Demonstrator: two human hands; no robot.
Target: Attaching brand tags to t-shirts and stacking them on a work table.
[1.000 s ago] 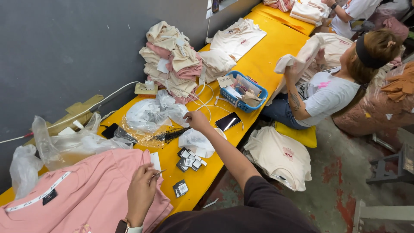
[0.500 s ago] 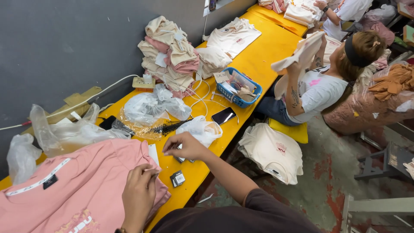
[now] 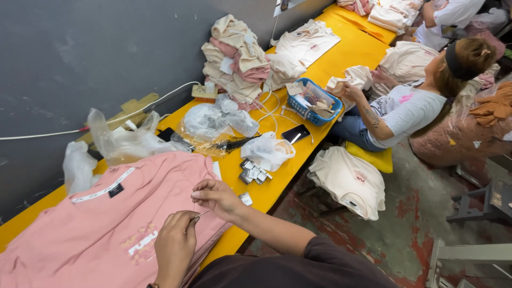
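A pink t-shirt (image 3: 106, 224) lies flat on the yellow table (image 3: 266, 192) in front of me. My left hand (image 3: 175, 246) rests on its lower hem, fingertips pinched on a thin pale strand (image 3: 199, 214). My right hand (image 3: 216, 196) hovers just above, at the shirt's right edge, with its fingers pinched on the same strand's upper end. A single small grey tag (image 3: 246, 199) lies beside my right wrist. A loose pile of similar grey tags (image 3: 254, 173) sits a little farther along the table.
Crumpled clear plastic bags (image 3: 218, 120) and a white bag (image 3: 268, 151) lie beyond the tags, with a phone (image 3: 296, 134), a blue basket (image 3: 313, 104) and a stack of folded shirts (image 3: 237, 56). A seated person (image 3: 410, 104) handles a cream garment at the right.
My right hand drew back from the plastic bags, passed over the tag pile, and now meets my left hand over the pink shirt. The seated person lowered the cream garment.
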